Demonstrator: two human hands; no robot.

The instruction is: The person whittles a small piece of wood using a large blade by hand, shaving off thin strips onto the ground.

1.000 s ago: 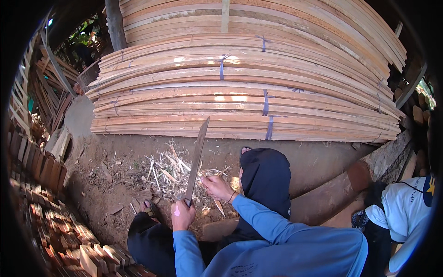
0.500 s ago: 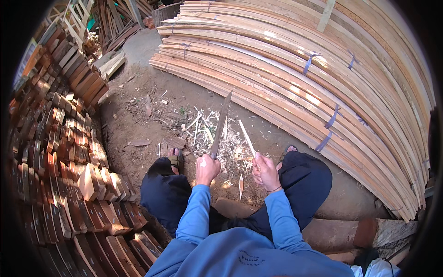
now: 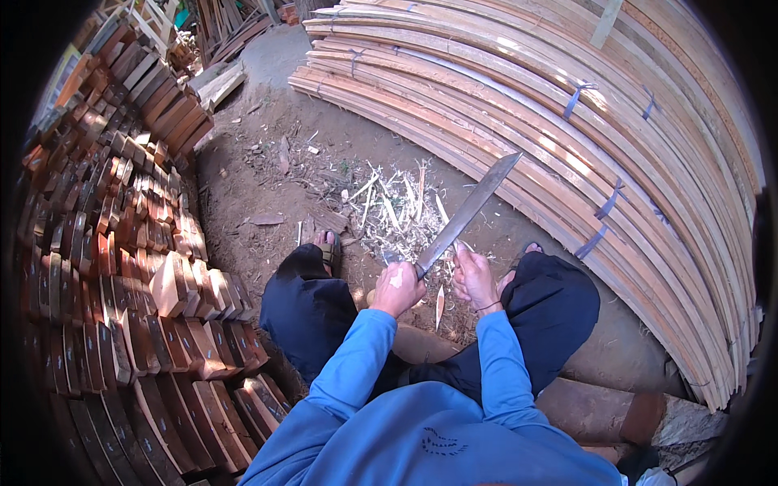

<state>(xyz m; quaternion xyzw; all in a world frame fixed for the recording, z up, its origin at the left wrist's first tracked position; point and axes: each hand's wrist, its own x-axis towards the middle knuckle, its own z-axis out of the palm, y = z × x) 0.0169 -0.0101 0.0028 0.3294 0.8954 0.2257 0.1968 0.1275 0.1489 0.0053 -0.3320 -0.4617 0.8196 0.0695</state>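
Note:
My left hand (image 3: 397, 290) is closed round the handle of a long machete (image 3: 476, 206). Its broad blade slants up to the right and crosses in front of a thin, pale wooden stick (image 3: 442, 210). That stick is gripped near its lower end by my right hand (image 3: 475, 279), close beside the blade. Part of the stick is hidden behind the metal; whether the edge touches it, I cannot tell. Pale shavings and slivers (image 3: 397, 212) lie on the ground beyond my hands. Between my knees shows a short, pointed piece of wood (image 3: 439, 308).
Long, pale timber strips (image 3: 486, 105), bundled with purple ties, lie stacked along the far and right side. Stacked reddish-brown wood blocks (image 3: 121, 324) rise on the left. A log (image 3: 583, 409) lies at the lower right. My sandalled feet stand either side of the shavings.
The machete has swung from nearly upright to a slant toward the right, now crossing the stick. My left hand has moved right, nearer my right hand. The whole view has shifted slightly.

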